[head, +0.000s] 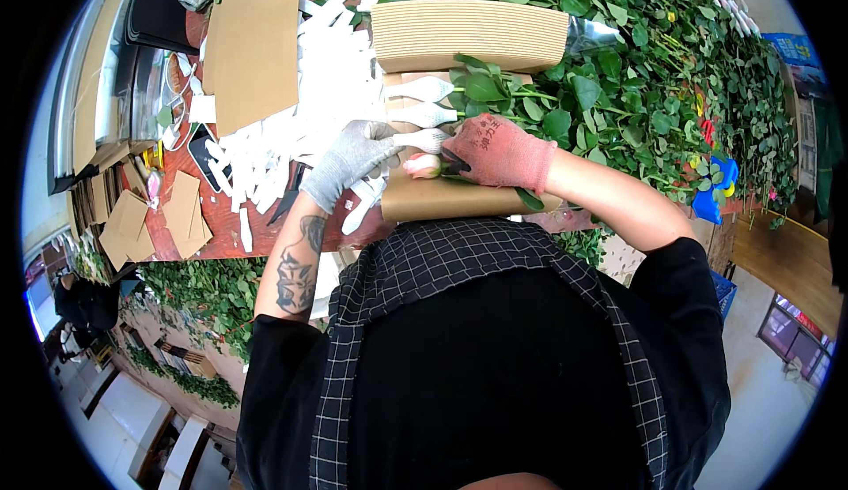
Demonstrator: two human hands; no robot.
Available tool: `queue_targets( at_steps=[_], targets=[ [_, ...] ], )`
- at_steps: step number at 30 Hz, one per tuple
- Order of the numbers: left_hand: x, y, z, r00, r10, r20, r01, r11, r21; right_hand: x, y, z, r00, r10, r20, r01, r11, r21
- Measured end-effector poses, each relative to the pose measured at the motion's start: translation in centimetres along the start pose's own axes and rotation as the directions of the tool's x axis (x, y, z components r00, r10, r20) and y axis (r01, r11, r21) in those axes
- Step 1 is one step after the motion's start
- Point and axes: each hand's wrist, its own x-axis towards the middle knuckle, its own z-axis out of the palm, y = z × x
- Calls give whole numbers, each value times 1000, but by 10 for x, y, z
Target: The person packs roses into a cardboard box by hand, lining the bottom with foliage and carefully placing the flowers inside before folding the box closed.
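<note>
My left hand [354,159], in a grey knit glove, has thumb and fingers around the tip of a white mesh bud sleeve [421,140]. My right hand [500,152], in a red glove with dark fingertips, curls around the base of that sleeved rose; its grip is partly hidden. Just below, an uncovered pink rosebud [422,166] lies on brown cardboard [457,200], its stem running under my right hand. Two more sleeved roses, an upper one [424,89] and a lower one [424,115], lie side by side above, leaves pointing right.
A corrugated cardboard strip [470,34] crosses above the roses. White sleeves [331,86] are heaped left, beside a cardboard sheet [255,46] and a phone [209,155]. Leafy rose stems [656,99] fill the right side, near a blue plastic tool [715,189]. A person [86,301] is far left.
</note>
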Motion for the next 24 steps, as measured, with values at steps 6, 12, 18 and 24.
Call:
queue_targets(
  at_steps=[6, 12, 18, 24],
  targets=[
    [20, -1, 6, 991, 123, -60, -107, 969, 223, 3, -2, -8, 996, 68, 64, -68, 998, -7],
    [26, -7, 6, 964, 265, 8, -257, 923, 285, 0, -8, -19, 999, 31, 16, -30, 999, -37],
    [23, -1, 2, 957, 276, 94, -290, 933, 215, 4, -7, -11, 1000, 5, -30, -5, 1000, 9],
    [-35, 15, -24, 945, 286, -160, -160, 828, 537, 5, -1, -3, 999, 37, -12, -36, 998, 45]
  ],
)
